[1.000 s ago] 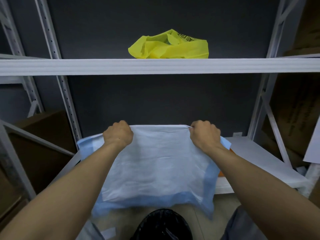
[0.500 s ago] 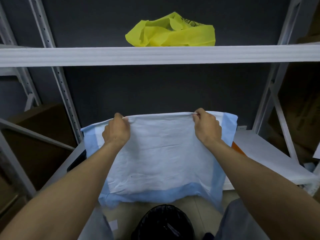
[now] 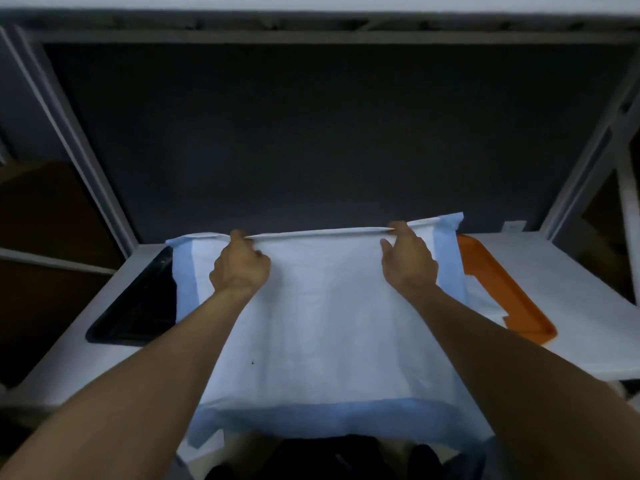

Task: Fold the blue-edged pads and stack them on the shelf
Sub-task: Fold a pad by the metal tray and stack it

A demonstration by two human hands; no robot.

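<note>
A white pad with blue edges point(image 3: 322, 327) is spread over the white shelf point(image 3: 568, 306), its near blue border hanging off the front edge. My left hand point(image 3: 239, 268) pinches the pad's far edge on the left. My right hand point(image 3: 408, 261) pinches that same far edge on the right. The far edge is pulled taut between the two hands, slightly raised. More blue-edged material point(image 3: 481, 299) shows at the pad's right side, over the orange tray.
A black tray point(image 3: 138, 306) lies on the shelf left of the pad. An orange tray point(image 3: 509, 299) lies to its right. The upper shelf's underside point(image 3: 311, 26) runs overhead. Grey uprights point(image 3: 72, 140) frame both sides, with brown boxes point(image 3: 38, 209) at left.
My view has dropped and moved closer, so the yellow bag is out of sight. The pad has come down from hanging in the air to lying across the shelf, both hands still pinching its far edge.
</note>
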